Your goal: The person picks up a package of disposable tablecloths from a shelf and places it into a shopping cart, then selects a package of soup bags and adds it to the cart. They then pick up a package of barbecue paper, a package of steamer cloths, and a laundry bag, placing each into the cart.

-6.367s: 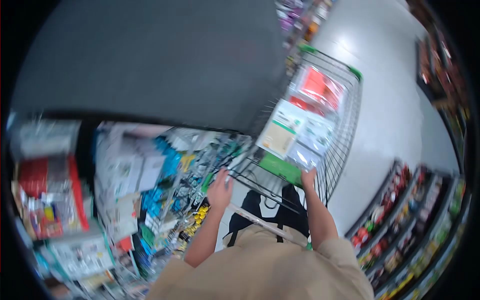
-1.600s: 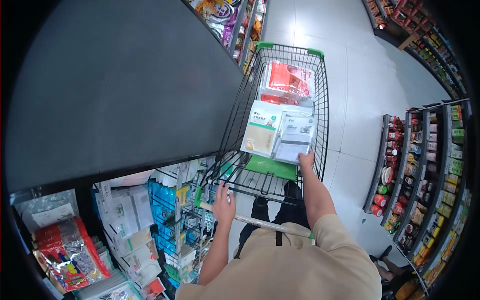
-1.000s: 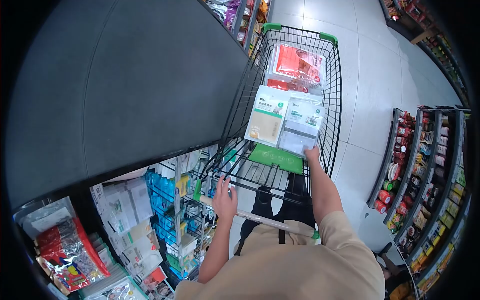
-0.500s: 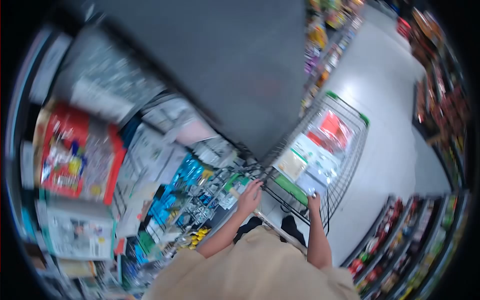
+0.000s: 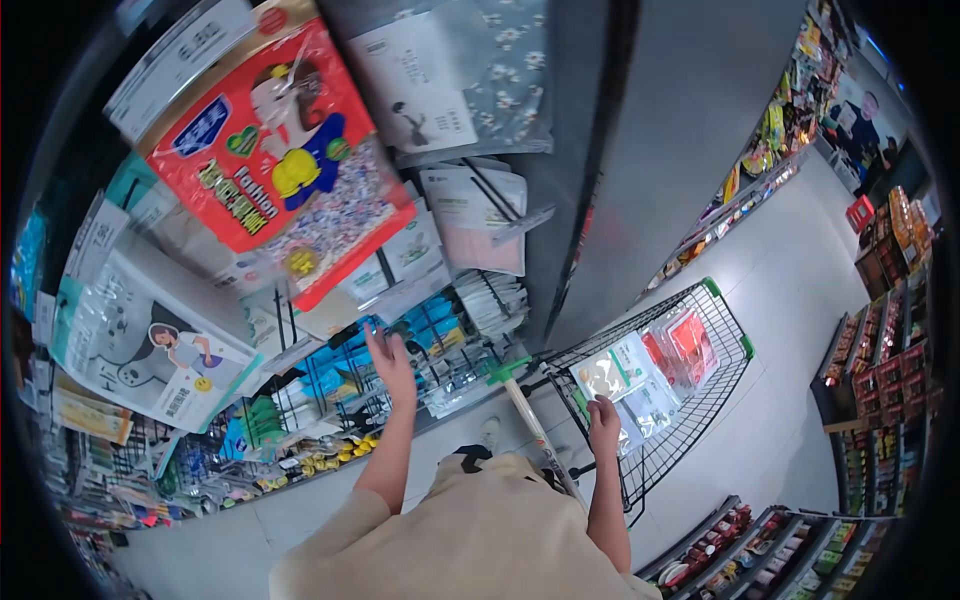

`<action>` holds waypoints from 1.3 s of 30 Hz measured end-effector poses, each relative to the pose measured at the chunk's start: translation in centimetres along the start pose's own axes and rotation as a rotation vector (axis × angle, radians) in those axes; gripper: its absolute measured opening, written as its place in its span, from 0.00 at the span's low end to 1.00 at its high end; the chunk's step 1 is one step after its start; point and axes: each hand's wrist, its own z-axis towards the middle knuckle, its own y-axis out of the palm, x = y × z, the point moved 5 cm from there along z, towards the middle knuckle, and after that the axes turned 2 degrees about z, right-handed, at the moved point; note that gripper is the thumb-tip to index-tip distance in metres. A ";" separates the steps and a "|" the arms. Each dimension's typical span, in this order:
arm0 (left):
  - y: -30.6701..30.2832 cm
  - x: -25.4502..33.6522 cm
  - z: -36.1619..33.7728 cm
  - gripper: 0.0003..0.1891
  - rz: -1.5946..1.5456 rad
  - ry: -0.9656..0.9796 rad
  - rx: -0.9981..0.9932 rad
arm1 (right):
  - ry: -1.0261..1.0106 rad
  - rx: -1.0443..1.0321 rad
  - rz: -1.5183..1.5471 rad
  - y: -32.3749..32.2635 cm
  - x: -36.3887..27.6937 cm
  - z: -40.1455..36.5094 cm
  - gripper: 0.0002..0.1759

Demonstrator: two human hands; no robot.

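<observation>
My left hand (image 5: pixel 388 355) is raised with fingers apart and holds nothing. It is in front of the rack, below a red packet (image 5: pixel 290 150) printed "Fashion" and close to hanging blue packs (image 5: pixel 325 375). My right hand (image 5: pixel 603 425) has its fingers curled at the back rim of a wire shopping cart (image 5: pixel 690 445), next to its green rear panel (image 5: pixel 580 405); the fingers partly hide the contact. Inside the cart lie a red clear-wrapped packet (image 5: pixel 690 345) and pale flat packs (image 5: pixel 640 395). The pale push bar (image 5: pixel 535 425) stands between my body and the cart.
A grey pillar (image 5: pixel 660 130) rises beyond the rack. White packs with a grey cartoon animal (image 5: pixel 150 345) hang at left. Tiled floor (image 5: pixel 770 420) runs past the cart, with stocked shelves (image 5: pixel 770 545) at lower right. A person (image 5: pixel 850 125) shows far off at upper right.
My left hand has moved left and up, away from the cart toward the rack. The view has turned toward the rack, so the red packet appears larger. My right hand stays by the cart.
</observation>
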 end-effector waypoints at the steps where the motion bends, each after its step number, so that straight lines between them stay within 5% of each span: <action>1: -0.7 0.4 1.7 0.28 -0.036 0.044 0.046 | -0.071 -0.030 -0.060 1.1 -0.7 0.7 0.16; 5: -1.6 2.4 6.4 0.29 -0.045 0.187 0.077 | -0.137 -0.154 0.014 5.5 -4.6 1.1 0.13; 10: -1.1 1.2 9.2 0.23 -0.208 0.162 0.016 | -0.177 -0.256 0.008 9.4 -4.4 0.9 0.13; 20: -0.8 0.2 10.8 0.30 -0.184 0.056 -0.234 | -0.082 -0.245 -0.049 11.5 -2.6 -1.4 0.17; 24: -0.6 -0.9 11.5 0.18 -0.174 -0.042 -0.316 | -0.125 -0.256 -0.235 13.0 -2.8 -3.4 0.20; 26: -0.3 0.0 11.5 0.16 -0.221 -0.036 -0.276 | -0.056 -0.234 -0.432 13.6 -3.9 -4.4 0.21; 28: -1.4 3.7 11.3 0.16 0.022 0.357 -0.057 | -0.201 -0.183 -0.452 13.8 -2.7 -3.7 0.18; 31: -1.6 5.1 10.7 0.15 0.076 0.375 0.001 | 0.018 -0.280 -0.339 13.6 -1.4 -2.9 0.19; 39: -1.7 2.9 11.7 0.21 0.057 0.321 -0.010 | -0.025 -0.338 -0.462 13.2 -0.9 -3.1 0.18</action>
